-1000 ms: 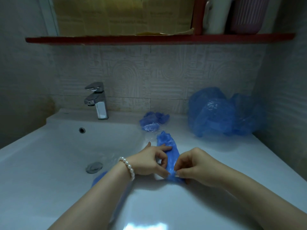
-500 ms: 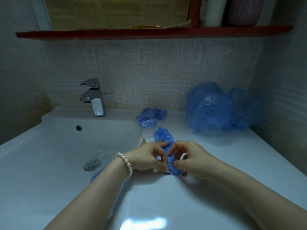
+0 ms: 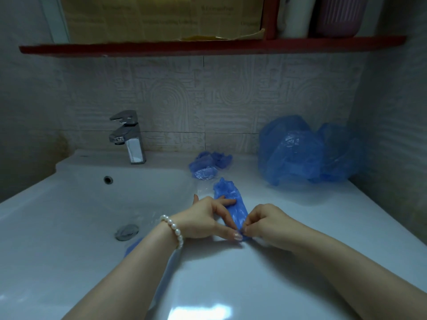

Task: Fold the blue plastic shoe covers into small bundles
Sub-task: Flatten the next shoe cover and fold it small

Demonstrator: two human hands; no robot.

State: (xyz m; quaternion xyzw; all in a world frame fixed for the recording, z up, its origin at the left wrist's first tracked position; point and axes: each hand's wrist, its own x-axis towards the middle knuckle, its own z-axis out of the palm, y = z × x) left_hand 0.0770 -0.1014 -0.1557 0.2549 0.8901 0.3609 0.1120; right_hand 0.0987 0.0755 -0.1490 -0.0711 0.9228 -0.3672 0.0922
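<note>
A blue plastic shoe cover (image 3: 232,202) lies flattened into a narrow strip on the white counter beside the basin. My left hand (image 3: 208,219), with a pearl bracelet on its wrist, presses one finger across the strip's middle and pinches its near end. My right hand (image 3: 265,224) pinches that same near end with curled fingers, fingertip to fingertip with the left. A small crumpled pile of blue covers (image 3: 208,163) sits behind the strip. A large loose heap of blue covers (image 3: 307,151) fills the back right corner.
The white basin (image 3: 80,204) with a drain (image 3: 126,232) lies to the left, a chrome tap (image 3: 129,137) behind it. A scrap of blue plastic (image 3: 132,247) shows under my left forearm. A red shelf (image 3: 208,46) hangs overhead. Tiled walls close the back and right.
My right hand has drawn its fingers together and dropped to the strip's near end, meeting the left fingertips. The left hand has stayed pressed on the cover.
</note>
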